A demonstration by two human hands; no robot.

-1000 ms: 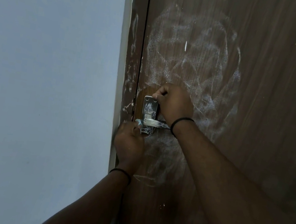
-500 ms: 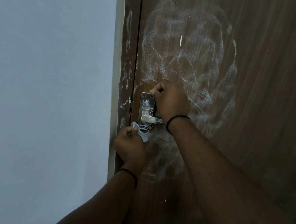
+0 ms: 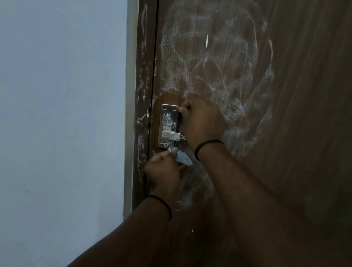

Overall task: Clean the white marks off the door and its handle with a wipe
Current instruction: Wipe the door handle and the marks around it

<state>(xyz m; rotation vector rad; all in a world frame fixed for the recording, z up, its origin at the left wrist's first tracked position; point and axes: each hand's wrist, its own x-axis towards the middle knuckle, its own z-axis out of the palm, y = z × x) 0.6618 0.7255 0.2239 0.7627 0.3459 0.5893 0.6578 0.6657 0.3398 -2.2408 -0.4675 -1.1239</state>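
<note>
A dark brown wood-grain door [image 3: 301,107] fills the right two thirds of the frame; a pale wall [image 3: 39,88] takes the left third, with the door frame [image 3: 142,58] between them.

White marks [image 3: 216,59] are seen as broad chalky swirls across the upper centre of the door, with a fainter patch [image 3: 194,189] below the handle, left of centre. Flecks of white are also noted down the door frame.

A metal handle plate [image 3: 167,120] is fixed at the door's left edge, mid-frame, streaked with white scribbles. The lever handle [image 3: 171,135] projects rightward from its lower part and is mostly hidden behind the right hand.

The right hand [image 3: 199,123] is held against the right side of the plate, fingers curled; what is gripped beneath them cannot be told for certain, though the lever runs under the hand. A dark band [image 3: 207,146] is worn at that wrist.

The left hand [image 3: 163,170] is placed just below the plate, fingers curled and pinching a crumpled pale blue wipe [image 3: 180,156]. The wipe is held at the plate's lower edge, touching or nearly touching it. A second dark band [image 3: 159,202] is worn on the left wrist.
</note>
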